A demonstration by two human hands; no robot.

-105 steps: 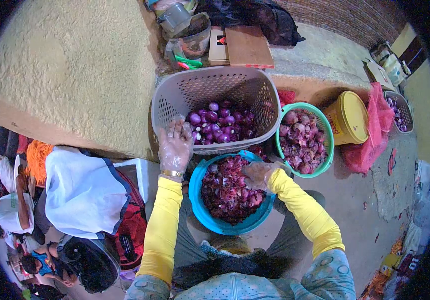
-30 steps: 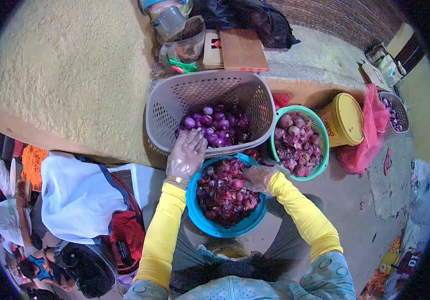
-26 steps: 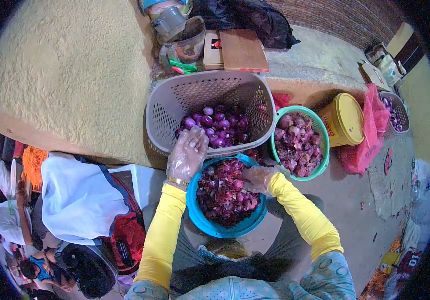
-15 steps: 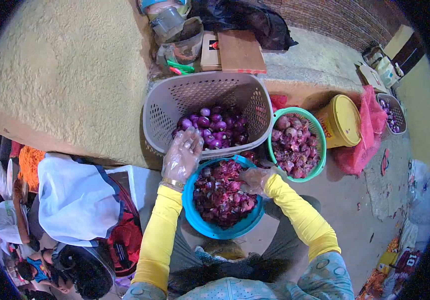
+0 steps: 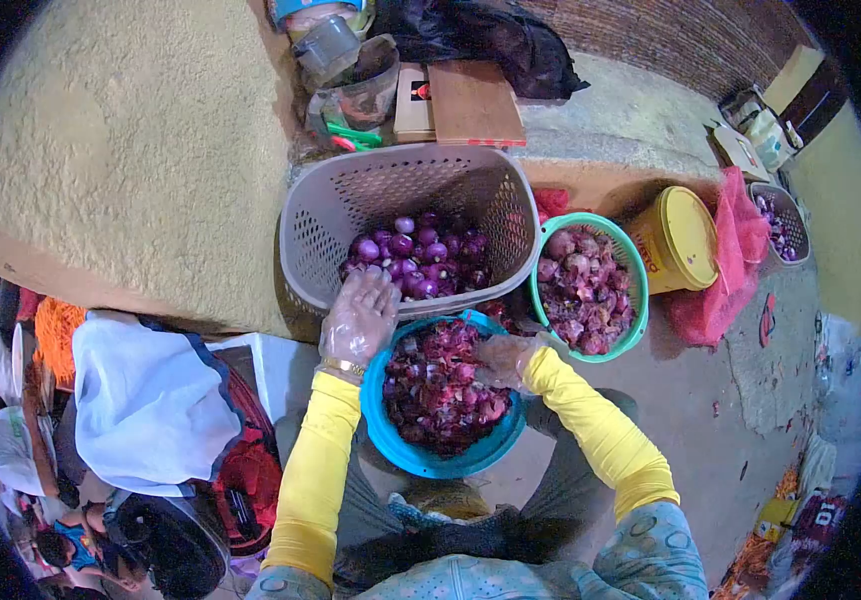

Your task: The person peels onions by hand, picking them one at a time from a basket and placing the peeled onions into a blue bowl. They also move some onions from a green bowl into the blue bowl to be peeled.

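Note:
My left hand [image 5: 360,315], in a clear plastic glove, rests at the near rim of a grey perforated basket [image 5: 310,205]. Its fingers stretch toward the peeled red onions [image 5: 435,250] inside, and nothing shows in them. Below that basket, a blue basin [image 5: 398,455] between my knees holds red onions and loose skins [image 5: 440,395]. My right hand [image 5: 510,360], gloved too, reaches over the basin's right side into this heap. Its fingertips blur into the skins, so their grip is hidden.
To the right stand a green basket [image 5: 638,275] of unpeeled onions [image 5: 590,290], a yellow bucket [image 5: 688,240] and a red mesh bag [image 5: 725,290]. A raised ledge [image 5: 130,150] runs behind. People and a white cloth [image 5: 145,400] are at left.
The whole view has shifted slightly. My left hand's fingers now look straighter and lie lower against the basket rim. My right hand stays at the basin's heap.

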